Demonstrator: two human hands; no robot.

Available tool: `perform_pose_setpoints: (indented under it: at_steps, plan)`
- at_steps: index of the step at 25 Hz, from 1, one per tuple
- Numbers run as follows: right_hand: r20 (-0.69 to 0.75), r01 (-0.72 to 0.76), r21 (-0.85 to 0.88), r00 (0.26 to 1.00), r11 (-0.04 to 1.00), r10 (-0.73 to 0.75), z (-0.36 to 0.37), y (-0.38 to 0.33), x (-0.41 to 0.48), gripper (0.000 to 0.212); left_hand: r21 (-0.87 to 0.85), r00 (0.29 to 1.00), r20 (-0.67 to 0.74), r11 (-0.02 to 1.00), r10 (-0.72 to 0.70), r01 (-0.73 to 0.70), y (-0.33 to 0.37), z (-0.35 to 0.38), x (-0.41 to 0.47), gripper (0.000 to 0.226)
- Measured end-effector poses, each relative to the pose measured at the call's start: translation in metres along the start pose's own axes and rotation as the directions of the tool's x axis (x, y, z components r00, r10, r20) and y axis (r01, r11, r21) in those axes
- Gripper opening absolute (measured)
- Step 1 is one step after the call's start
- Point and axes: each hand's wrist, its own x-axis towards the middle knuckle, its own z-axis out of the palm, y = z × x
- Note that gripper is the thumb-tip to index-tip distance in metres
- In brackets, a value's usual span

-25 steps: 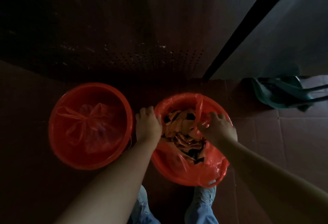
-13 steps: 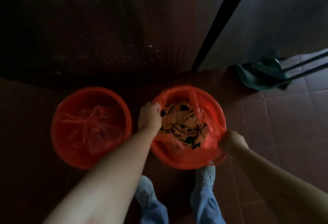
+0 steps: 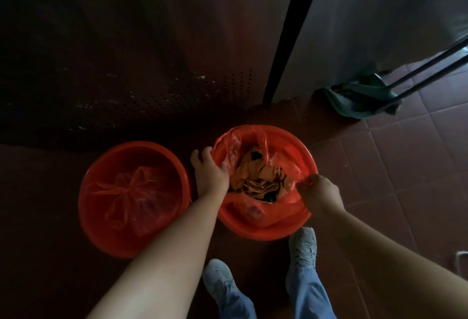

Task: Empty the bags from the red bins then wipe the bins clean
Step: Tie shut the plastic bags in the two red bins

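The floor (image 3: 417,167) is laid with square reddish-brown tiles, smooth and dull. Two round bins of glossy red plastic stand on it. The right red bin (image 3: 302,145) serves here as the marker for everything else.

Behind that bin rises a dark metal panel (image 3: 152,78) pierced with rows of small holes. The left red bin (image 3: 96,230) sits just beside the right one, on its left, and is the same shape. It holds a knotted bag (image 3: 131,192) of thin, translucent red film, its tied ends splayed like ribbons.

Inside the right bin lies an open bag (image 3: 253,207) of the same crinkled film, its mouth gathered inward. Behind the bin to the right, against a grey wall, lies a green dustpan (image 3: 359,98) with thin dark handles.

The left hand (image 3: 210,172) is at the bin's left rim, its fingers (image 3: 200,156) curled over the bag's edge and grasping it. The right hand (image 3: 321,192), at the front right of the bin, pinches the film in clenched fingers.

Crumpled brown paper (image 3: 260,179) fills the bag. Two pale lace-up shoes (image 3: 302,245) stand just in front of the bin.
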Motion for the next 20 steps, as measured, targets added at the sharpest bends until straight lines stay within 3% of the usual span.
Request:
perform_pose_setpoints:
  at_steps: [2, 5, 9, 12, 15, 17, 20]
  plan:
    - [0.029, -0.055, 0.04, 0.998, 0.998, 0.054, 0.004, 0.003, -0.002, 0.025, -0.125, 0.99, 0.083, 0.985, -0.11, 0.12, 0.01, 0.0, 0.018, 0.068]
    - [0.146, -0.236, 0.223, 0.967, 0.946, 0.207, 0.003, 0.007, -0.002, 0.033, -0.246, 0.96, 0.247, 0.95, -0.13, 0.192, 0.018, 0.003, 0.032, 0.044]
    - [0.376, -0.451, 0.592, 0.888, 0.668, 0.265, -0.018, -0.011, -0.017, 0.019, -0.368, 0.925, 0.373, 0.902, -0.078, 0.224, 0.045, -0.019, 0.013, 0.014]
    - [0.346, -0.387, 0.748, 0.921, 0.539, 0.181, -0.044, -0.039, -0.027, 0.015, -0.354, 0.895, 0.445, 0.909, -0.043, 0.22, 0.068, -0.053, -0.011, 0.015]
    - [0.31, -0.265, 0.69, 0.949, 0.674, 0.056, -0.067, -0.068, -0.035, 0.016, -0.335, 0.853, 0.521, 0.91, -0.036, 0.243, 0.078, -0.075, -0.038, 0.012]
    - [0.341, -0.161, 0.593, 0.938, 0.789, -0.065, -0.077, -0.082, -0.045, 0.02, -0.331, 0.847, 0.531, 0.919, -0.006, 0.214, 0.087, -0.08, -0.054, 0.013]
    - [0.386, 0.001, 0.487, 0.897, 0.873, -0.216, -0.08, -0.086, -0.06, 0.028, -0.25, 0.844, 0.536, 0.96, 0.032, 0.123, 0.094, -0.077, -0.075, 0.025]
